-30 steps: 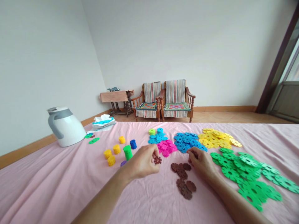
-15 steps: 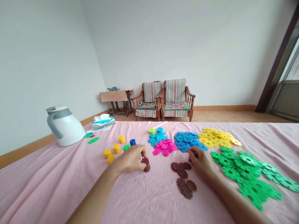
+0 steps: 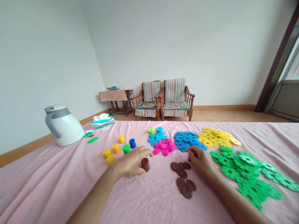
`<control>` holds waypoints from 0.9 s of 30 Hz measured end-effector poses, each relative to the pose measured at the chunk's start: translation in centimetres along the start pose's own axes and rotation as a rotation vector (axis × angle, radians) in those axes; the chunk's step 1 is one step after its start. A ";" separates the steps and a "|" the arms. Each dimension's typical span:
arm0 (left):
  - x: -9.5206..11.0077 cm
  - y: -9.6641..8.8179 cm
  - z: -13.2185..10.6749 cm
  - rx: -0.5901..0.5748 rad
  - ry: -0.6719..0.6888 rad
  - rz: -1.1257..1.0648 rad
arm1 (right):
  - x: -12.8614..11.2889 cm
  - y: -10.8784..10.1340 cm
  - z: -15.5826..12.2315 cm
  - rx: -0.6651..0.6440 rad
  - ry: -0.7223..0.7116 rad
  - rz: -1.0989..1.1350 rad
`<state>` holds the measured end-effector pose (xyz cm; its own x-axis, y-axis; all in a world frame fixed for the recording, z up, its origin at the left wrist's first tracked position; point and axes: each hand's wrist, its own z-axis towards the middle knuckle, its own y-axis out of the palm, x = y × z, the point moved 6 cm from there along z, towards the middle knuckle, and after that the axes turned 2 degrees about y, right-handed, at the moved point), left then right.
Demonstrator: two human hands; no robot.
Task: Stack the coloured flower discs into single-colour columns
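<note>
My left hand (image 3: 131, 162) is open, thumb and fingers spread on either side of a small stack of brown snowflake discs (image 3: 145, 165), which stands on the cloth and leans slightly. My right hand (image 3: 201, 161) is closed, its fingertips pressed together just above the cloth; whatever they may hold is hidden. Near it lie loose brown discs (image 3: 181, 171) in two overlapping clusters. Beyond my left hand stand a green stack (image 3: 126, 149), a dark blue stack (image 3: 132, 143) and several yellow stacks (image 3: 115, 148).
Loose discs lie in piles: pink (image 3: 164, 147), light blue (image 3: 157, 137), blue (image 3: 187, 141), yellow (image 3: 216, 137) and green (image 3: 247, 165). A lime stack (image 3: 151, 131) is at the back. On the left are a white jug (image 3: 67, 127) and a tissue box (image 3: 102, 123).
My left hand has let go of the brown stack, its fingers spreading apart. The green and dark blue stacks behind it show more fully. My right hand has hardly moved.
</note>
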<state>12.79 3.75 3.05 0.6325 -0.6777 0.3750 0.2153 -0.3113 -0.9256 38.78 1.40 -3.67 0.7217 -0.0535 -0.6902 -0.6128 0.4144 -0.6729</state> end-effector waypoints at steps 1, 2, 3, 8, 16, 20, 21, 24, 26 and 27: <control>0.1 0.3 0.0 -0.021 0.012 0.010 | 0.0 0.0 0.0 -0.002 0.003 0.002; 0.2 0.6 0.1 -0.038 0.019 0.021 | 0.0 0.0 0.0 -0.003 0.007 0.005; 0.2 0.9 0.2 -0.052 0.024 0.029 | 0.1 0.1 -0.1 -0.004 0.011 0.005; 0.4 1.7 0.8 -0.062 0.031 0.053 | 0.0 0.0 -0.1 -0.009 0.016 0.007; 0.5 2.1 1.3 -0.059 0.004 0.061 | 0.0 0.1 -0.1 -0.018 0.023 -0.003; 0.4 2.2 1.3 -0.049 -0.006 0.074 | -0.1 0.0 0.0 -0.022 0.019 -0.016; 0.4 2.2 1.3 -0.047 -0.008 0.078 | -0.1 0.0 0.0 -0.023 0.021 -0.016; 0.4 2.2 1.2 -0.043 -0.010 0.088 | -0.2 0.0 -0.1 -0.025 0.025 -0.016; 0.4 2.2 1.2 -0.038 -0.010 0.095 | -0.3 0.0 -0.1 -0.024 0.021 -0.016; 0.4 2.2 1.3 -0.034 -0.010 0.100 | -0.3 0.0 -0.1 -0.023 0.018 -0.016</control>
<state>14.48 3.60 1.09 0.6571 -0.6997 0.2804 0.1259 -0.2649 -0.9560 38.56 1.28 -3.49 0.7256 -0.0766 -0.6838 -0.6084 0.3926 -0.6897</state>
